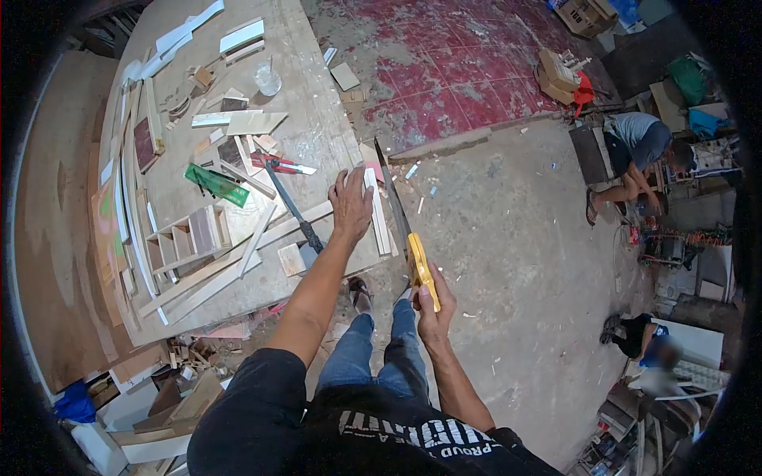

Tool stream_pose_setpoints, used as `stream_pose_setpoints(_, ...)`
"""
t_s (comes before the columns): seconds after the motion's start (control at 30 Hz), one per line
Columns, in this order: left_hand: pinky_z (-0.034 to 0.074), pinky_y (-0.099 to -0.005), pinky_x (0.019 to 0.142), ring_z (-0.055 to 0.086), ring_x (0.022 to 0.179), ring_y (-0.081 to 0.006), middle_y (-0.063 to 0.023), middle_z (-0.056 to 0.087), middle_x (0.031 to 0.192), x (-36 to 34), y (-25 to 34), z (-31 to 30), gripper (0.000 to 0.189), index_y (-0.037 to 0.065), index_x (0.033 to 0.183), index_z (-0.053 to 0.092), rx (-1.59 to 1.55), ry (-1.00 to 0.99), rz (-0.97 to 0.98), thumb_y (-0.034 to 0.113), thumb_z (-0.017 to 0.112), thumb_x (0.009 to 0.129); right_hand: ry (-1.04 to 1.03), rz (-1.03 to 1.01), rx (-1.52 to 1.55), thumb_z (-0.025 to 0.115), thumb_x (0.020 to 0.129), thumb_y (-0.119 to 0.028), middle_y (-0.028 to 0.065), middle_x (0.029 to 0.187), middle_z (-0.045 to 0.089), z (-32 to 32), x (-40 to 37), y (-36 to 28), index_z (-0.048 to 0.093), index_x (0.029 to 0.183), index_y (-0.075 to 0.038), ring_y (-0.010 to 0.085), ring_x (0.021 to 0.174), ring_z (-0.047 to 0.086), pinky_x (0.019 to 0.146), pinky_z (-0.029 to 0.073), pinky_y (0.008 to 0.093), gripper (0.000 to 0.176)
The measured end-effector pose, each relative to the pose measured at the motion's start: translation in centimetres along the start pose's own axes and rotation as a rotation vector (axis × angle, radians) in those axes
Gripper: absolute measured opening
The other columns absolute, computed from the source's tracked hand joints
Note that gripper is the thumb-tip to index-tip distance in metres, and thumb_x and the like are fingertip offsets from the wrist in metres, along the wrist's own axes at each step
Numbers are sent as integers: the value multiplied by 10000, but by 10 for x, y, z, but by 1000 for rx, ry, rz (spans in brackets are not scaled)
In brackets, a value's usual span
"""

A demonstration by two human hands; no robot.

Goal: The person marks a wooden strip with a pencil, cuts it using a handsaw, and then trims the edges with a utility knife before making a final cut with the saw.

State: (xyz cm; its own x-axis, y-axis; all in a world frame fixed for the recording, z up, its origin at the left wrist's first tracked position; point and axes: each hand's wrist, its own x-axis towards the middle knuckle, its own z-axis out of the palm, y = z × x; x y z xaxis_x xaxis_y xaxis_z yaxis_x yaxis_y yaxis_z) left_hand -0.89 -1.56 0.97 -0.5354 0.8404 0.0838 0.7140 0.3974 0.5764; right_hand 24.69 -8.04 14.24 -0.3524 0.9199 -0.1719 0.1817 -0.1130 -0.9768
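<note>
My right hand (432, 305) is wrapped round the yellow handle of a handsaw (421, 266), whose dark blade points away from me beside the table's right edge. My left hand (351, 204) rests on the tabletop near that edge with its fingers spread, holding nothing. Just right of it lie narrow white strips (377, 213) along the edge. A hammer-like tool with a dark wrapped grip (311, 236) lies to the left of my left hand, and red-handled pliers or cutters (282, 165) are beyond it.
On the wooden table (309, 87) are a green tray (216, 184), a compartmented wooden frame (186, 238), a clear cup (267, 78) and loose wood pieces. Two people (635, 147) are at the right, amid clutter. Wood scraps (186, 397) lie at lower left.
</note>
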Motion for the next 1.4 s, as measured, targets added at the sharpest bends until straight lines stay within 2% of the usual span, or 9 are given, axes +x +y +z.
stream_pose_setpoints(0.07, 238, -523, 1166, 310, 1464, -355, -103, 462, 1532, -1, 0, 4, 515, 66, 1492, 451, 132, -2, 24, 239, 530, 1014, 18, -8, 25, 566, 1016, -264, 38, 767, 625, 9, 3, 1, 516, 1462, 48, 95, 683, 561, 611, 443, 252, 547)
stream_pose_setpoints(0.47, 241, -515, 1170, 313, 1475, -336, -84, 454, 1555, 3, -1, 7, 471, 116, 1475, 487, 66, 76, -17, 244, 511, 1022, 33, -76, 41, 567, 1004, -218, 61, 793, 645, 37, 17, 30, 523, 1446, 69, 119, 681, 592, 624, 464, 261, 529)
stream_pose_setpoints(0.53, 232, -529, 1172, 322, 1473, -335, -74, 459, 1555, 5, 0, 8, 452, 115, 1459, 503, 47, 82, -48, 244, 507, 1026, 54, -152, 5, 564, 1002, -264, 69, 898, 658, 41, 20, 39, 552, 1435, 26, 97, 655, 582, 559, 447, 237, 521)
stream_pose_setpoints(0.77, 235, -542, 1161, 341, 1461, -335, -52, 477, 1544, 14, -4, 16, 358, 119, 1350, 594, 32, 110, -130, 244, 506, 1026, 71, -147, 11, 573, 998, -281, 65, 866, 656, 42, 15, 53, 557, 1426, 38, 102, 656, 585, 563, 450, 247, 533)
stream_pose_setpoints(1.1, 243, -523, 1155, 359, 1446, -335, -42, 511, 1516, 16, -3, 17, 343, 115, 1314, 620, 51, 130, -127, 226, 517, 1006, 71, -227, -44, 571, 997, -273, 64, 817, 660, 45, -1, 70, 557, 1418, 51, 116, 651, 588, 589, 464, 266, 531)
stream_pose_setpoints(1.2, 245, -524, 1154, 347, 1451, -336, -44, 496, 1527, 18, -2, 18, 331, 110, 1287, 633, 34, 148, -127, 228, 532, 995, 71, -223, -37, 567, 997, -272, 69, 829, 667, 46, -6, 70, 558, 1415, 53, 121, 668, 601, 602, 476, 266, 529)
stream_pose_setpoints(1.27, 255, -533, 1148, 334, 1456, -334, -81, 481, 1525, 19, -1, 17, 315, 119, 1257, 649, 19, 143, -164, 223, 572, 970, 69, -202, -39, 566, 996, -272, 73, 838, 671, 45, -9, 70, 558, 1414, 53, 124, 679, 610, 610, 483, 268, 530)
stream_pose_setpoints(1.33, 253, -547, 1146, 316, 1464, -333, -100, 463, 1530, 24, -1, 16, 298, 125, 1224, 665, -7, 144, -195, 226, 599, 952, 28, -160, -58, 572, 973, -169, 132, 881, 707, 43, -13, 73, 530, 1432, 78, 169, 742, 671, 704, 536, 295, 523)
stream_pose_setpoints(1.4, 250, -561, 1145, 298, 1472, -331, -119, 445, 1534, 25, 0, 14, 281, 130, 1191, 681, -28, 145, -225, 229, 627, 934, 34, -146, -61, 574, 970, -170, 129, 874, 706, 44, -16, 75, 531, 1432, 75, 171, 744, 673, 707, 537, 295, 525)
